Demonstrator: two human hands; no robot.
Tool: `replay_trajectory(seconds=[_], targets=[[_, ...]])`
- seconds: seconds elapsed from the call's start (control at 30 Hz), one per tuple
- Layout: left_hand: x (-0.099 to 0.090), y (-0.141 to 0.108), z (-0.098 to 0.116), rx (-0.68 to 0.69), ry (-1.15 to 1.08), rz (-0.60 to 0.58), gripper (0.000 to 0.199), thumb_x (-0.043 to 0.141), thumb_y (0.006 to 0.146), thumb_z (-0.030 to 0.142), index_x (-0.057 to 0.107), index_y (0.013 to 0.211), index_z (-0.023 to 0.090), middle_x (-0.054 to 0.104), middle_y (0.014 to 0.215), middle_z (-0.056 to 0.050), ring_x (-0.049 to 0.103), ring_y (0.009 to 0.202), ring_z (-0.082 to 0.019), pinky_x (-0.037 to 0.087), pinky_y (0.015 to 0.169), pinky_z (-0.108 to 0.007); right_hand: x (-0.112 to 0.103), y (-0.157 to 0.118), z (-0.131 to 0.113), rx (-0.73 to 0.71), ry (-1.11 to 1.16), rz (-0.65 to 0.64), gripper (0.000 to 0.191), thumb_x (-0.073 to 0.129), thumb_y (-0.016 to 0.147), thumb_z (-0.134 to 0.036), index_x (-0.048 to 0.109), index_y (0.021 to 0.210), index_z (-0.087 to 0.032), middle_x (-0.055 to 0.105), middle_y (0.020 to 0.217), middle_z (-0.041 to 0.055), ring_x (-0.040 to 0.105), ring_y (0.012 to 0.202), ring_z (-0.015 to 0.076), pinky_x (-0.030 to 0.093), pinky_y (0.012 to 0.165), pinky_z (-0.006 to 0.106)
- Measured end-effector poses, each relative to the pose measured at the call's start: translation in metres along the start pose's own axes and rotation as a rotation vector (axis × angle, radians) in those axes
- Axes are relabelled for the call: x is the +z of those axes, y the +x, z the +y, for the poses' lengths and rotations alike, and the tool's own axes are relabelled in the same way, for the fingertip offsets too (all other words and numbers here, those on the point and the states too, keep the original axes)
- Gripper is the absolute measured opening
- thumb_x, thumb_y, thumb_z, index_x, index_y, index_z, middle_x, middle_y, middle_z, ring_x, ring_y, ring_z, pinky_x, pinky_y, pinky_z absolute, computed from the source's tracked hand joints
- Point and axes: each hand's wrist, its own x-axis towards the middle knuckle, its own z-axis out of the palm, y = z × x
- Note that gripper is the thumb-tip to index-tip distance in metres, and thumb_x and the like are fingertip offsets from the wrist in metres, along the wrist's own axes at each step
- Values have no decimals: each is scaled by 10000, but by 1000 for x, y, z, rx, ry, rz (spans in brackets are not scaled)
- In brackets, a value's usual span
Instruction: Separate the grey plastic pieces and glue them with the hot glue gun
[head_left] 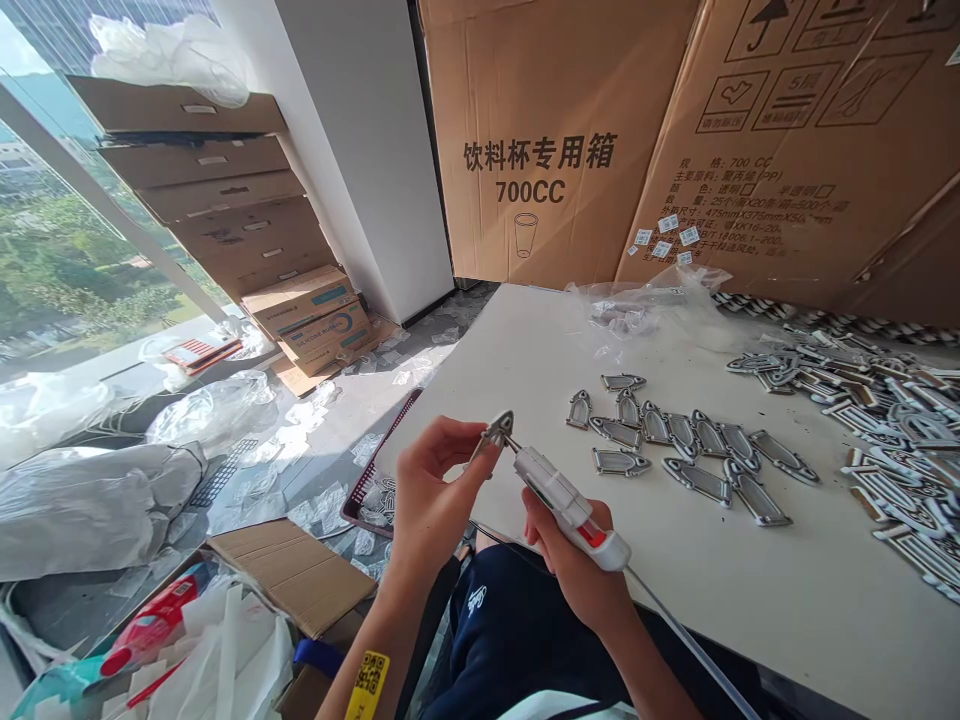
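Observation:
My left hand is raised over the near edge of the table, pinching a small grey frame-like piece with a pointed end. In my right hand is a white glue gun with a red part on its body. Its thin metal nozzle meets or nearly meets the held piece. A long translucent stick runs out of the gun's back. Similar grey frame pieces lie loosely in rows on the white table, right of my hands.
A large heap of grey pieces covers the table's right side. Clear plastic bags lie at the back before large cardboard boxes. A purple basket stands left of the table, and an open carton of waste at lower left.

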Motion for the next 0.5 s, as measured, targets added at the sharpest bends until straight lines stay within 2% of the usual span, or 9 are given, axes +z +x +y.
replay_trajectory(seconds=[0.1,0.17,0.33,0.5], targets=[[0,-1,-2,83,92,16,154,865,828,295,776,929,219,804,943,-39,755,872,-212,643,848,-356,-2,1,1,8,16,-20,693,686,947,-768,609,697,-127,388,550,-15,329,504,70,263,488,193],[2,-2,-4,129,139,39,127,852,845,289,773,924,228,803,940,-31,763,881,-214,650,875,-368,-1,0,-1,11,15,14,698,682,944,-782,635,720,-122,413,575,-7,338,523,74,266,502,196],[5,-3,-6,200,186,74,91,831,863,273,754,890,233,795,910,-17,765,868,-206,657,876,-358,3,-3,-11,35,-7,70,723,666,930,-816,659,713,-126,453,590,4,359,533,81,278,519,205],[5,1,-11,272,234,58,64,804,886,275,754,894,236,789,898,-16,766,880,-212,661,880,-365,4,-5,-16,40,-27,111,719,669,920,-826,704,729,-134,596,731,40,448,585,90,430,627,218]])
